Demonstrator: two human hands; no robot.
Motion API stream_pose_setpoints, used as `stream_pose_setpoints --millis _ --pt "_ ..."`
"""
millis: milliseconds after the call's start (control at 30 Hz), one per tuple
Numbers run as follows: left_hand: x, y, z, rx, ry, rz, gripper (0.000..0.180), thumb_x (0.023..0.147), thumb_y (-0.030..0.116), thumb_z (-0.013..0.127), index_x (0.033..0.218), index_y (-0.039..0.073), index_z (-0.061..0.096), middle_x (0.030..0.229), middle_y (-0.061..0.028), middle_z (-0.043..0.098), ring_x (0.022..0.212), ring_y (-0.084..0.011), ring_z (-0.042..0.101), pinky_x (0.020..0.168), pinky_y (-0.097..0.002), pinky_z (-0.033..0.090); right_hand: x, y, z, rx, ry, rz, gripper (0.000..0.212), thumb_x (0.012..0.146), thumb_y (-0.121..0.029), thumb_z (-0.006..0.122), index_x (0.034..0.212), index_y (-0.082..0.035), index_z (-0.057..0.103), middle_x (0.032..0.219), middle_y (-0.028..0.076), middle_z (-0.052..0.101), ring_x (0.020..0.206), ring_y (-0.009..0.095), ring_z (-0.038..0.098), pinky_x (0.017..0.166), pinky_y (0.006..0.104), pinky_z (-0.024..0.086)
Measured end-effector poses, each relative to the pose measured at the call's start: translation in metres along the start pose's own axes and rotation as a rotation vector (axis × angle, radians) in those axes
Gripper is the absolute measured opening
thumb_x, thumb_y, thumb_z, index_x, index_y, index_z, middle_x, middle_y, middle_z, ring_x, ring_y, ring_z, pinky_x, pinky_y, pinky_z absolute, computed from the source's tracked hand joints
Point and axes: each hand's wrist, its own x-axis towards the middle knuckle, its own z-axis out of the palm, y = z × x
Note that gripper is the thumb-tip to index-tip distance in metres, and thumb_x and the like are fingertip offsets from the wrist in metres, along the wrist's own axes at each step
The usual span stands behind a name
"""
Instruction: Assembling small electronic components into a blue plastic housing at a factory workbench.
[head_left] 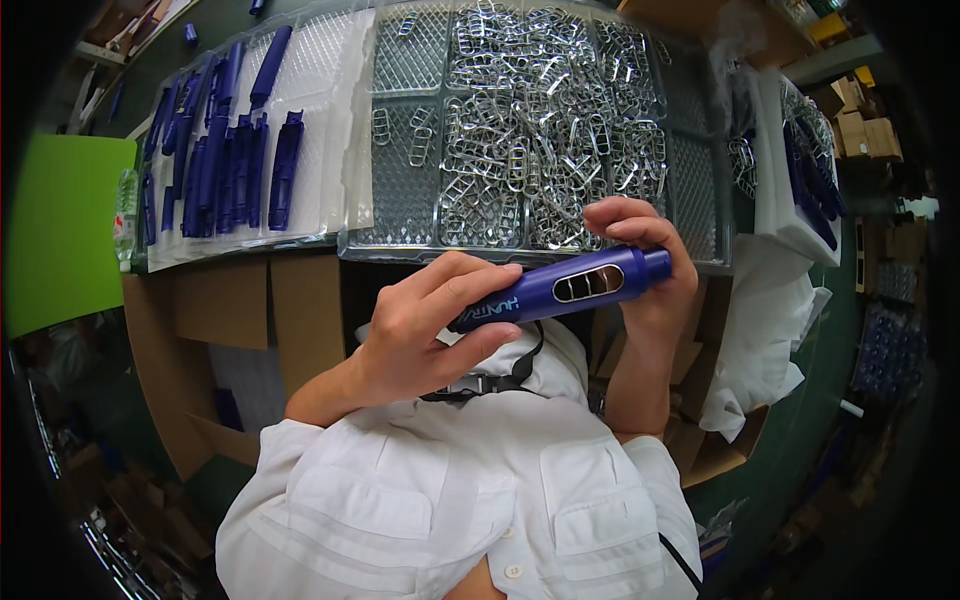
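Note:
A blue tubular plastic housing lies across both hands in front of my chest, its right end a little higher. In its side is an oval window edged by a silver metal frame, with thin bars across it. My left hand grips the darker left end, thumb below and fingers above. My right hand supports the narrower right end, the palm behind it and the fingers curled above. Just beyond the hands, a clear plastic tray holds many loose silver metal frames in its compartments.
Several blue plastic housings lie on a white-lined tray at the left. A clear bottle stands beside a bright green board. Open cardboard boxes sit below the table edge. More blue parts rest on white foam at the right.

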Motion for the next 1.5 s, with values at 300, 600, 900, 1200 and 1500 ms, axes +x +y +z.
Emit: stream_pose_setpoints --millis 300,600,900,1200,1500 --pt "-0.002 -0.008 0.011 0.017 0.108 -0.023 0.055 0.084 0.001 0.08 0.135 -0.004 0.061 0.112 -0.0163 0.068 0.095 -0.0244 0.067 0.085 -0.0316 0.053 -0.012 -0.024 0.001 0.603 0.018 0.462 0.062 0.094 -0.017 0.072 0.143 0.011 0.046 0.138 0.035 0.058 0.125 0.037 0.064 0.106 0.0436 0.052" --pt "0.009 -0.024 0.027 -0.334 -0.114 -0.26 0.033 0.092 0.019 0.077 0.115 -0.001 0.065 0.076 -0.0073 0.066 0.065 -0.0112 0.063 0.059 -0.0271 0.048 -0.025 -0.032 0.029 0.326 -0.014 0.245 0.041 0.101 0.0 0.063 0.139 0.008 0.049 0.136 0.029 0.063 0.128 0.032 0.062 0.111 0.0453 0.048" --pt "0.011 -0.009 0.039 -0.526 -0.104 -0.221 0.046 0.098 0.009 0.065 0.141 -0.004 0.054 0.083 -0.0047 0.063 0.07 -0.0082 0.058 0.064 -0.0251 0.048 -0.038 -0.027 0.04 0.155 -0.063 0.177 0.052 0.098 0.005 0.063 0.145 0.004 0.04 0.137 0.025 0.06 0.122 0.025 0.063 0.1 0.035 0.053" --pt "0.009 -0.023 0.046 -0.705 -0.091 -0.431 0.03 0.098 0.012 0.055 0.12 -0.007 0.064 0.083 -0.0039 0.065 0.068 -0.0074 0.062 0.057 -0.0248 0.051 -0.04 -0.009 0.059 -0.017 0.02 0.045 0.044 0.101 0.004 0.057 0.139 0.005 0.036 0.132 0.024 0.065 0.077 0.012 0.068 0.059 0.0261 0.058" --pt "0.02 -0.047 0.041 -0.873 0.035 -0.634 0.031 0.098 0.022 0.052 0.099 -0.004 0.068 0.074 -0.0089 0.069 0.054 -0.0139 0.065 0.045 -0.0243 0.052 -0.036 -0.014 0.065 0.086 0.021 0.428 0.038 0.107 -0.006 0.057 0.144 0.001 0.052 0.105 0.007 0.07 0.072 0.006 0.059 0.065 0.0261 0.053"
